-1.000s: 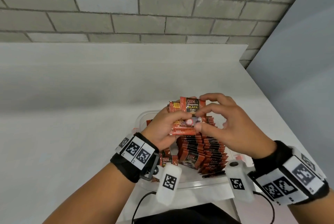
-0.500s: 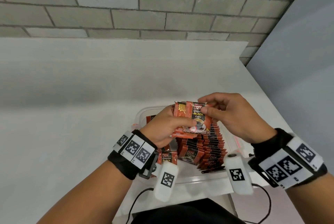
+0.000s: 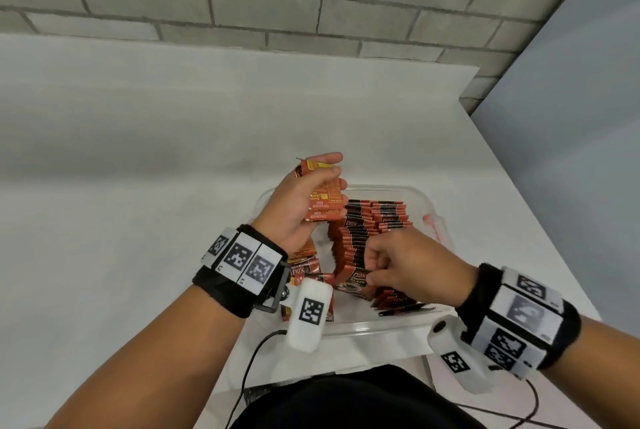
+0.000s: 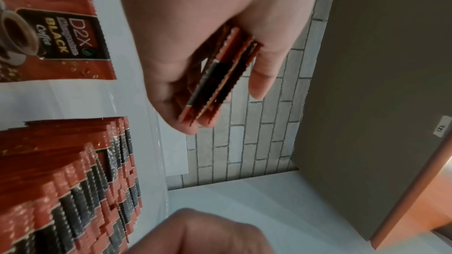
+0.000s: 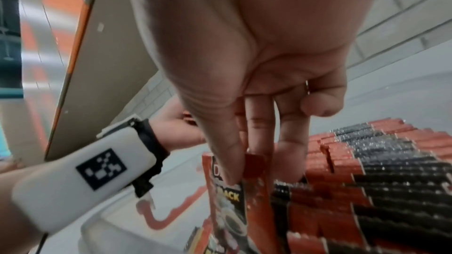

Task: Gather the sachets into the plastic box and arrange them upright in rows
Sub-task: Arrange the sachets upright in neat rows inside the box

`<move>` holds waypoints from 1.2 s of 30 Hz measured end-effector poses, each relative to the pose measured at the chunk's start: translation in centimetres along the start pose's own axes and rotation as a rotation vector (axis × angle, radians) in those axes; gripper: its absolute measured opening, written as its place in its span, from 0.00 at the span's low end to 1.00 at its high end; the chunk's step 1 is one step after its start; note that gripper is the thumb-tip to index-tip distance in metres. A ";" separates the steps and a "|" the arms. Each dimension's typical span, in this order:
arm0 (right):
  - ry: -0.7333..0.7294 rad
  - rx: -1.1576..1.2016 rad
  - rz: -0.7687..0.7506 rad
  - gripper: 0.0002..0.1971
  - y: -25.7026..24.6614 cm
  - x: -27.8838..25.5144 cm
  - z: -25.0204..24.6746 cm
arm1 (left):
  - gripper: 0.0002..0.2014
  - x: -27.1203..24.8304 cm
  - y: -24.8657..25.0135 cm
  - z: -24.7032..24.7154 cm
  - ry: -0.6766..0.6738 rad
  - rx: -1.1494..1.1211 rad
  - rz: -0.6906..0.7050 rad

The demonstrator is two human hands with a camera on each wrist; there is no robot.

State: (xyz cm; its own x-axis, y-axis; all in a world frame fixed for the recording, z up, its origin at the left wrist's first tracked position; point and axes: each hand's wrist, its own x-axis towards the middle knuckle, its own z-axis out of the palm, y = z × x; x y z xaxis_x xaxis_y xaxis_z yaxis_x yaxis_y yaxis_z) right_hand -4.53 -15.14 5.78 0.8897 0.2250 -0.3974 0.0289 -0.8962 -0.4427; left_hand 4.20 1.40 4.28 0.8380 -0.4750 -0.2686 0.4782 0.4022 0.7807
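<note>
My left hand [image 3: 301, 207] grips a small stack of coffee sachets [image 3: 323, 200] above the plastic box [image 3: 377, 326] on the counter [image 3: 138, 221]. My right hand [image 3: 412, 262] pinches one sachet [image 5: 229, 200] at the near end of the upright row [image 3: 367, 231].

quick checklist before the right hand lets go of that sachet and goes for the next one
1. Right hand pinches a sachet at the near end of the row: ok.
2. That sachet stands upright like its neighbours: ok in the right wrist view.
3. Sachet pushed fully down to the floor of the box: cannot tell, its bottom is hidden.
4. Left hand grips the spare stack firmly, above the box: ok.
5. Row stays tidy: not ok, it leans and fans out.
6. Loose sachets lying flat under the left wrist are sorted: not ok.
</note>
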 end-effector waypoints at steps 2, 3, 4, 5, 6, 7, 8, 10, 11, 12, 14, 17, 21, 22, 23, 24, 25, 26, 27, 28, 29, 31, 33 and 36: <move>-0.032 -0.098 0.010 0.05 0.0 0.4 0.3 | 0.12 -0.1 -0.1 -0.1 0.002 0.013 -0.009; -0.045 -0.150 0.015 0.05 0.0 0.6 0.4 | 0.13 -0.1 -0.1 -0.2 0.002 0.017 -0.013; -0.057 -0.203 0.021 0.06 -0.1 0.7 0.6 | 0.12 -0.1 -0.2 -0.2 0.003 0.019 -0.016; -0.067 -0.252 0.026 0.06 -0.2 0.8 0.7 | 0.12 -0.1 -0.2 -0.3 0.005 0.020 -0.018; -0.073 -0.293 0.032 0.05 -0.3 0.9 0.8 | 0.12 -0.2 -0.2 -0.4 0.007 0.019 -0.019; -0.078 -0.328 0.034 0.04 -0.4 0.9 0.9 | 0.11 -0.2 -0.3 -0.4 0.009 0.018 -0.019; -0.086 -0.364 0.034 0.03 -0.5 0.9 1.0 | 0.11 -0.2 -0.3 -0.5 0.009 0.017 -0.019; -0.113 -0.434 0.034 0.03 -0.6 0.9 1.1 | 0.10 -0.1 -0.3 -0.6 0.006 0.016 -0.021; -0.127 -0.460 0.035 0.03 -0.7 0.9 1.1 | 0.10 -0.1 -0.3 -0.6 0.004 0.015 -0.022; -0.139 -0.477 0.035 0.03 -0.7 0.9 1.2 | 0.10 0.0 -0.2 -0.7 0.002 0.013 -0.023; -0.151 -0.493 0.039 0.04 -0.8 0.9 1.2 | 0.10 0.1 -0.2 -0.6 -0.002 0.011 -0.022; -0.139 -0.490 0.054 0.04 -0.8 1.0 1.2 | 0.10 0.3 -0.3 -0.6 -0.004 0.017 -0.028; -0.115 -0.478 0.071 0.02 -0.9 1.1 1.3 | 0.09 0.5 -0.4 -0.4 -0.001 0.026 -0.041; -0.110 -0.481 0.070 0.01 -1.0 1.1 1.4 | 0.09 0.5 -0.3 -0.4 -0.002 0.026 -0.043; -0.106 -0.485 0.067 0.01 -0.9 1.1 1.4 | 0.10 0.5 -0.4 -0.4 -0.001 0.027 -0.044; -0.100 -0.487 0.065 0.01 -0.9 1.0 1.4 | 0.10 0.5 -0.4 -0.4 0.000 0.027 -0.046; -0.094 -0.486 0.064 0.02 -0.9 1.0 1.4 | 0.10 0.5 -0.4 -0.3 0.002 0.024 -0.051; -0.089 -0.481 0.064 0.03 -0.8 1.0 1.4 | 0.10 0.5 -0.5 -0.3 0.003 0.017 -0.058; -0.084 -0.473 0.064 0.05 -0.7 0.9 1.4 | 0.11 0.5 -0.5 -0.3 0.003 0.005 -0.067; -0.077 -0.464 0.062 0.07 -0.7 0.9 1.3 | 0.11 0.6 -0.5 -0.3 0.006 -0.007 -0.078; -0.068 -0.453 0.060 0.08 -0.6 0.8 1.3 | 0.12 0.6 -0.6 -0.3 0.009 -0.017 -0.088; -0.049 -0.427 0.053 0.10 -0.3 0.8 1.1 | 0.13 0.6 -0.6 -0.3 0.008 -0.029 -0.102; -0.023 -0.397 0.045 0.10 -0.1 0.6 0.9 | 0.13 0.5 -0.6 -0.4 -0.006 -0.045 -0.113; 0.036 -0.333 0.048 0.10 0.1 0.4 0.2 | 0.11 0.3 -0.7 -0.3 -0.034 -0.047 -0.121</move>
State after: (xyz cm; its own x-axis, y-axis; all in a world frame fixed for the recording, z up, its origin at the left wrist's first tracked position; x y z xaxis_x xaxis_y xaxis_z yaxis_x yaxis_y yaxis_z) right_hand -4.24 -15.10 5.41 0.9087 0.1717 -0.3804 0.1292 -0.9824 -0.1349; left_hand 4.24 1.23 3.48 0.7642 -0.5481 -0.3399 0.5880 0.3758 0.7162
